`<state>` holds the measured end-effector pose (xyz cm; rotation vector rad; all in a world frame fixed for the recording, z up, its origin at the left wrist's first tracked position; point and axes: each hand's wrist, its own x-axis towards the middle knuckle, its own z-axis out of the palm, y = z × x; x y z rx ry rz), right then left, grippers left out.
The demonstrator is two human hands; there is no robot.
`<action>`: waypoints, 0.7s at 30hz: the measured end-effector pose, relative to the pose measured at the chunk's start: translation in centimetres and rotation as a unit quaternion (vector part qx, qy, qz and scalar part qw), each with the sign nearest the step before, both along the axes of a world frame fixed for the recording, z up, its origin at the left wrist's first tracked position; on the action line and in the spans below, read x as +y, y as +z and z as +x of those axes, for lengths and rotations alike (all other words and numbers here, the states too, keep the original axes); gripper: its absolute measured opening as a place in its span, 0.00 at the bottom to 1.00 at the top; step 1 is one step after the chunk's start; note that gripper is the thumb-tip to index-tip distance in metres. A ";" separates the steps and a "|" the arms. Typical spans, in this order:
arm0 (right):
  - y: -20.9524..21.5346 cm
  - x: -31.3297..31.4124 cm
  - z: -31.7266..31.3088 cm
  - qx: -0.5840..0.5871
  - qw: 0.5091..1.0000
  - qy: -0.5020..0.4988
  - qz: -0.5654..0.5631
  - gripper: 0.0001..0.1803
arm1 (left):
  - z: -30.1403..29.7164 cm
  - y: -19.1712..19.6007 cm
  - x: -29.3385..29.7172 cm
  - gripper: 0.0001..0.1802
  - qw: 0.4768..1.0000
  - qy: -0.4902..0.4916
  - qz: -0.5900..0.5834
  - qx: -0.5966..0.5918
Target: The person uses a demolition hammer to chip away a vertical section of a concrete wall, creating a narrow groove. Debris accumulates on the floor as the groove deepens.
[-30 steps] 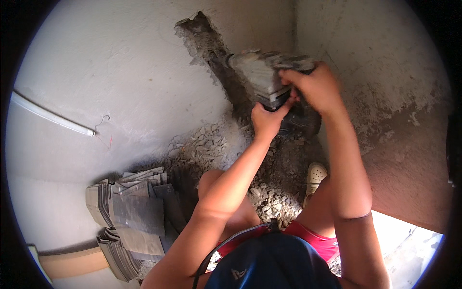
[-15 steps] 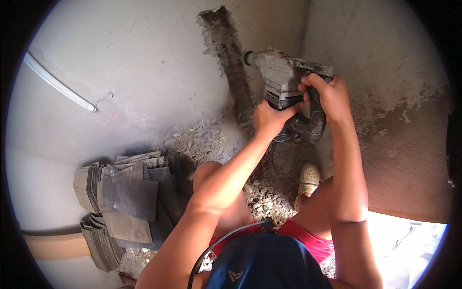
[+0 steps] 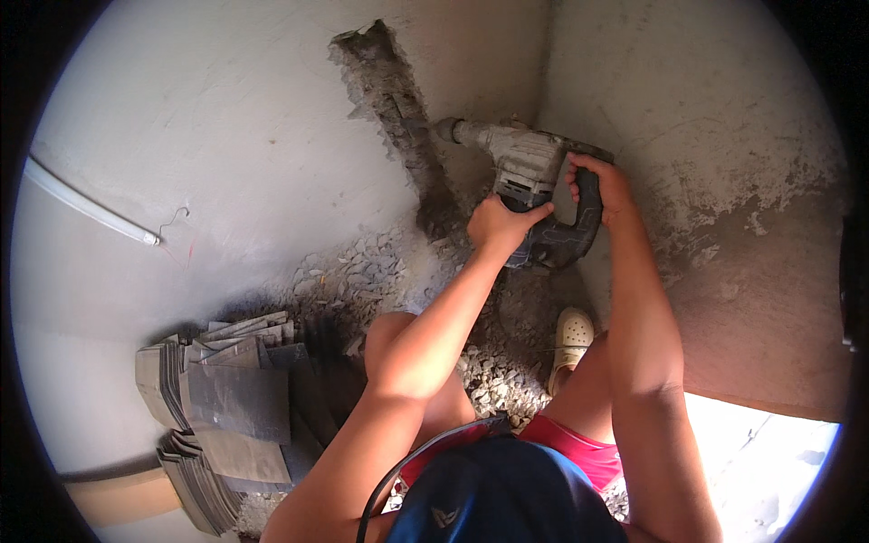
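Note:
I hold a dusty grey-and-black rotary hammer (image 3: 529,156) with both hands, its nose pointing left at the wall. My left hand (image 3: 503,223) is closed round the black lower part of its body, the thumb lying across the near side. At the back, my right hand (image 3: 605,185) wraps round the D-shaped rear handle. The tool's bit (image 3: 415,128) reaches into a rough slanting channel (image 3: 391,89) broken into the plaster. Whether the tip touches the channel's bottom I cannot tell.
Broken rubble (image 3: 348,271) lies along the wall's foot and round my cream clog (image 3: 573,335). Stacked grey tiles (image 3: 237,394) stand at the left. A white tube (image 3: 95,201) with loose wires is fixed on the left wall. A side wall (image 3: 724,181) rises close on the right.
The view has shifted, so the wall appears farther left. The hammer's nose sits a little lower along the channel and farther out from it, and more of the bit shows.

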<state>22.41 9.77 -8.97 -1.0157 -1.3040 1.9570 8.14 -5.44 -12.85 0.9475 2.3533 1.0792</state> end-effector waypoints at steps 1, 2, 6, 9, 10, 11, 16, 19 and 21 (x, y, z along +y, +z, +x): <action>0.1 0.4 0.1 -0.008 1.000 -0.002 0.001 0.14 | 0.1 -0.1 0.4 0.54 1.000 0.003 -0.005 0.003; 0.0 0.4 0.2 -0.013 1.000 -0.005 -0.003 0.15 | 0.1 -0.2 0.4 0.54 1.000 0.007 -0.013 0.010; 0.2 0.5 0.3 -0.015 1.000 -0.011 0.002 0.15 | 0.4 -0.1 0.6 0.53 0.999 0.016 -0.015 0.026; 0.5 0.3 0.3 -0.001 1.000 0.006 0.013 0.14 | 0.6 0.2 0.4 0.53 0.999 0.021 -0.022 0.020; 0.7 0.2 0.3 0.001 1.000 0.005 0.017 0.14 | 0.8 0.3 0.4 0.53 0.999 0.023 -0.018 0.020; 0.9 0.3 0.3 0.004 1.000 0.004 0.023 0.14 | 0.9 0.6 0.4 0.53 0.999 0.026 -0.013 0.023; 0.8 0.3 0.1 0.003 1.000 -0.002 0.008 0.13 | 0.8 1.3 0.2 0.51 0.999 0.021 -0.035 0.021; 0.9 -0.2 -0.2 0.011 1.000 -0.001 0.003 0.13 | 0.3 0.8 0.1 0.52 0.998 0.023 -0.047 0.019; 1.0 -0.5 -0.1 0.009 1.000 -0.006 0.009 0.13 | 0.4 0.9 -0.1 0.52 0.999 0.020 -0.044 0.014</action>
